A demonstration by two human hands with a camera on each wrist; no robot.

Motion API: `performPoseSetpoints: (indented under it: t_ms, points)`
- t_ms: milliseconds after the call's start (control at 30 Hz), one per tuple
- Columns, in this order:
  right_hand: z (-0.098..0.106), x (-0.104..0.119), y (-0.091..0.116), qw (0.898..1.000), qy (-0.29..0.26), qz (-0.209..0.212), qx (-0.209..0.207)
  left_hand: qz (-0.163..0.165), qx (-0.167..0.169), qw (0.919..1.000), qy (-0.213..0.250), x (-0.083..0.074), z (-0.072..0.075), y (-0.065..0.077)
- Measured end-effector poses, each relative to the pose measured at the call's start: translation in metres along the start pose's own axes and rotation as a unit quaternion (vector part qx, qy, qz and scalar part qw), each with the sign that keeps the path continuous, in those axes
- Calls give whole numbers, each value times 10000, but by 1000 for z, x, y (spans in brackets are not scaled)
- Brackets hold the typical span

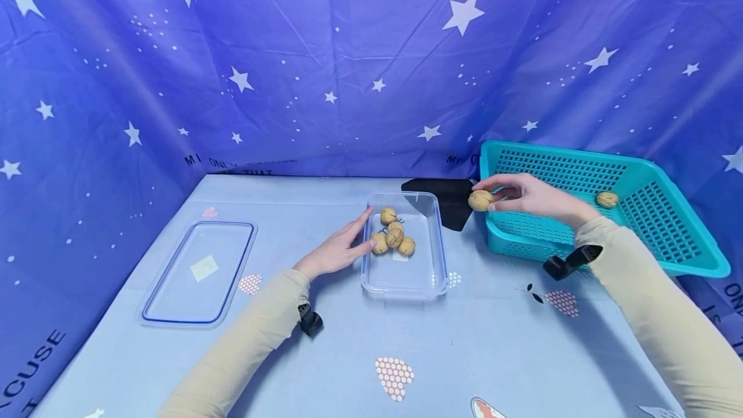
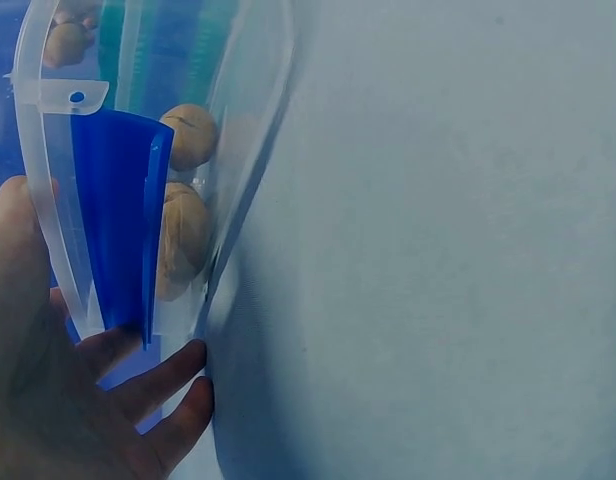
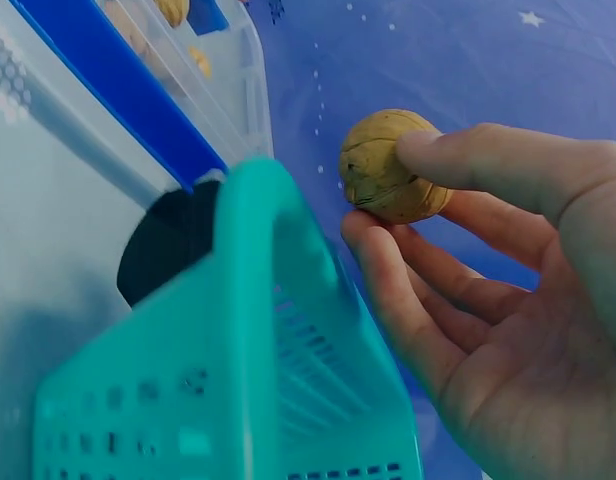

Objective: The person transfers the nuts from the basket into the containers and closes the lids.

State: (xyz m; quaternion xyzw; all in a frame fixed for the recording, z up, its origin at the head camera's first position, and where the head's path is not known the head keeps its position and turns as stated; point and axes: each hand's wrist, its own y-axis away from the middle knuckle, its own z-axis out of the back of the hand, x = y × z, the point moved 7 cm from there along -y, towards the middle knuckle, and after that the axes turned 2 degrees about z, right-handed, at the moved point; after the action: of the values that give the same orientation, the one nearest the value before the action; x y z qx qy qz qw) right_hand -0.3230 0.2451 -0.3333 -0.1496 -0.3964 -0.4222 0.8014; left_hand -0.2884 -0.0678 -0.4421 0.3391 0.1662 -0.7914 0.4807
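Note:
A walnut (image 1: 480,200) is pinched between the thumb and fingers of my right hand (image 1: 531,197), above the left rim of the teal basket (image 1: 513,247). The right wrist view shows the same walnut (image 3: 388,166) held at the fingertips. Inside the clear plastic container (image 1: 420,279) several walnuts (image 1: 407,246) lie in a cluster toward its left side. My left hand (image 1: 333,251) rests with fingers extended against the container's left wall, the thumb near the rim. In the left wrist view, a blue flap (image 2: 118,220) hangs at the container's side. One walnut (image 1: 607,199) lies in the basket.
A clear lid (image 1: 203,295) with a blue seal lies flat on the left of the table (image 1: 336,366). Some flat black material (image 1: 449,195) lies between container and basket. A blue star-patterned curtain (image 1: 348,50) hangs behind the table and along its sides.

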Motion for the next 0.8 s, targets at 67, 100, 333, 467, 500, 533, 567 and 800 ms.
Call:
performPoseSetpoints:
  t_ms: [67, 100, 333, 467, 500, 533, 567, 800]
  points:
    - [-4, 2, -2, 10000, -41, 49, 18, -7, 4, 10000, -8, 0, 0, 0]
    - [-7, 3, -3, 10000, -67, 66, 30, -18, 3, 10000, -1, -1, 0, 0]
    - [-24, 13, -11, 9985, -81, 529, 109, -12, 18, 10000, -1, -2, 0, 1]
    - [-32, 15, -15, 9980, -95, 595, 189, 4, 20, 10000, -14, 0, 0, 0]
    - [-34, 15, -16, 9982, -86, 554, 199, 7, 15, 10000, -8, 0, 0, 0]
    - [-36, 15, -17, 9983, -57, 533, 208, 10, 8, 10000, -10, 0, 0, 0]
    - [-38, 15, -18, 9984, -87, 513, 228, 17, 0, 10000, -7, 0, 0, 0]
    - [-53, 18, -29, 9965, -439, 601, 390, 63, -25, 10000, 22, 1, 0, -1]
